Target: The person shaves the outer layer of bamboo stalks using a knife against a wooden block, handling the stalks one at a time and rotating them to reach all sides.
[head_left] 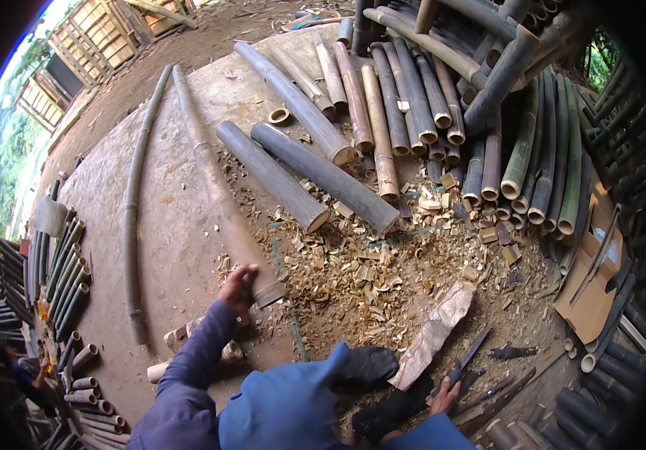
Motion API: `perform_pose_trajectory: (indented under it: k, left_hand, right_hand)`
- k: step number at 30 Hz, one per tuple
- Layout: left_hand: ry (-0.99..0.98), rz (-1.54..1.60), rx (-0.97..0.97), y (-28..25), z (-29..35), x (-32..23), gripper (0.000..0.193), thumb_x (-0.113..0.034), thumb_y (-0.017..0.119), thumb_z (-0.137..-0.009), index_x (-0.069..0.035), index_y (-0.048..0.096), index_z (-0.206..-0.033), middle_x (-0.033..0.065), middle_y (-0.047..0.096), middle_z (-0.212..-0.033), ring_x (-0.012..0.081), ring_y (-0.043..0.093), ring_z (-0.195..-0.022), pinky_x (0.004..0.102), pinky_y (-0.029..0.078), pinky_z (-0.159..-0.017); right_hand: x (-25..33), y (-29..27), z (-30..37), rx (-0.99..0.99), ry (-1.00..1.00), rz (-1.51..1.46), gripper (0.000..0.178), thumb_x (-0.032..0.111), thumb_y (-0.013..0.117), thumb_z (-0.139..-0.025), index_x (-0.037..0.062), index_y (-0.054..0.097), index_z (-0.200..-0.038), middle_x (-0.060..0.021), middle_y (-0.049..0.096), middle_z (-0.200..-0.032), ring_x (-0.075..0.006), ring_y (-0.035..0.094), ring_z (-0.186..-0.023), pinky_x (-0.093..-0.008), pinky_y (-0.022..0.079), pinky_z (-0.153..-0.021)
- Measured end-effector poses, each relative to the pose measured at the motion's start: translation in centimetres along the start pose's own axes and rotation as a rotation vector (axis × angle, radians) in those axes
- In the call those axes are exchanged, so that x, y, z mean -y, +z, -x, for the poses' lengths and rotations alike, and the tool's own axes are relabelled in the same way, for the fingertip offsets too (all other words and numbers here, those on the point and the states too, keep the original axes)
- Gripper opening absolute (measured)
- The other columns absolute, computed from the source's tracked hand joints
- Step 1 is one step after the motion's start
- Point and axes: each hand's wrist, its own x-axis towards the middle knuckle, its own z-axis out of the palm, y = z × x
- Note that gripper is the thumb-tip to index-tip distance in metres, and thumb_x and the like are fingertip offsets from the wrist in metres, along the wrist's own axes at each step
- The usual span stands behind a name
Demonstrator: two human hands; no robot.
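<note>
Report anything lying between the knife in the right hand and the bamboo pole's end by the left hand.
From the knife in the right hand toward the bamboo pole, a pale wood block lies first, then scattered wood chips. Nothing visible separates the left hand from the pole.

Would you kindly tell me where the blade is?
In the head view, the blade is lower right of centre, in the right hand, beside the rough wood block.

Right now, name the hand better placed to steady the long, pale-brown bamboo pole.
Likely the left hand, at the near end of the pole; the right hand, farther off, holds a long metal knife.
</note>
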Motion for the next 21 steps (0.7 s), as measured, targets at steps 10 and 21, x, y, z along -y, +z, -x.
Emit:
perform_pose_trajectory:
  k: [10, 21]
  left_hand:
    - [0.772, -1.235, -1.120, -13.7, 1.7, -7.3, 0.078, -0.045, 0.087, -0.078, -0.003, 0.055, -0.136, 0.0131, 0.056, -0.126, 0.0266, 0.053, -0.114, 0.0465, 0.044, -0.099]
    - [0.025, -0.984, -1.367, -38.8, 15.9, -7.6, 0.085, -0.037, 0.087, -0.073, -0.006, 0.053, -0.144, 0.0220, 0.056, -0.151, 0.0358, 0.054, -0.141, 0.0490, 0.037, -0.123]
  right_hand:
    - [-0.5, 0.4, 0.4, -0.002, -0.027, -0.022, 0.081, 0.048, 0.061, -0.106, 0.0020, 0.029, -0.164, -0.0143, 0.059, -0.111, -0.0182, 0.057, -0.069, -0.0334, 0.046, -0.047]
    - [0.3, 0.3, 0.1, 0.086, -0.016, -0.013, 0.076, 0.044, 0.059, -0.107, 0.0010, 0.030, -0.162, -0.0125, 0.060, -0.082, -0.0200, 0.056, -0.054, -0.0344, 0.047, -0.045]
